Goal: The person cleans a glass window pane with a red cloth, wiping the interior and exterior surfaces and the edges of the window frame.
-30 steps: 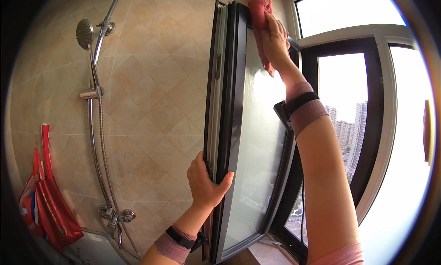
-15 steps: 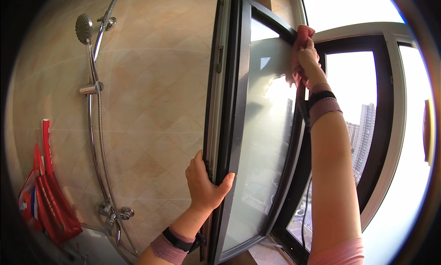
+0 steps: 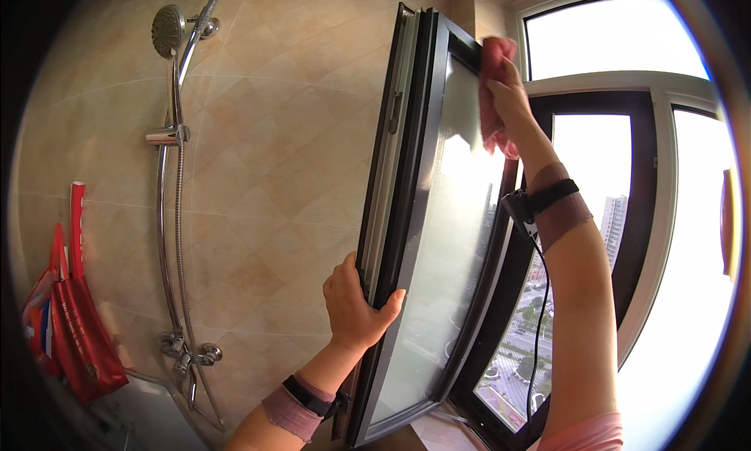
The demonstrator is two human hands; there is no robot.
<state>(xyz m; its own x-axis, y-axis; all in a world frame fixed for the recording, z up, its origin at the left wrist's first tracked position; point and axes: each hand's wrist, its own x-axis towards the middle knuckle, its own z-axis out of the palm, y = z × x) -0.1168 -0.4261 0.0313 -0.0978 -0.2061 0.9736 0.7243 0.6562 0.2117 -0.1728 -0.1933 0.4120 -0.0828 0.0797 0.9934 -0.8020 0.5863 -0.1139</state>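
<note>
A dark-framed casement window [image 3: 421, 161] stands swung inward, its frosted pane [image 3: 450, 240] facing me. My left hand [image 3: 357, 306] grips the outer edge of the frame, low down, with the thumb on the front face and the fingers wrapped behind. High on the other side, my right hand [image 3: 512, 103] presses a pinkish-red cloth [image 3: 493, 68] against the upper right part of the pane and its frame. Part of the cloth hangs below the hand, slightly blurred. Bright reflections lie on the glass beside it.
A chrome hand shower [image 3: 168, 30] on a rail and a mixer tap [image 3: 184, 353] are mounted on the beige tiled wall at left. Red bags [image 3: 86, 337] hang at far left. A black cable [image 3: 540, 334] dangles from my right wrist; beyond is the window opening, with buildings outside.
My right hand has moved the cloth leftward from the frame's right edge onto the upper pane. My left hand keeps its hold on the frame. The whole view has shifted slightly.
</note>
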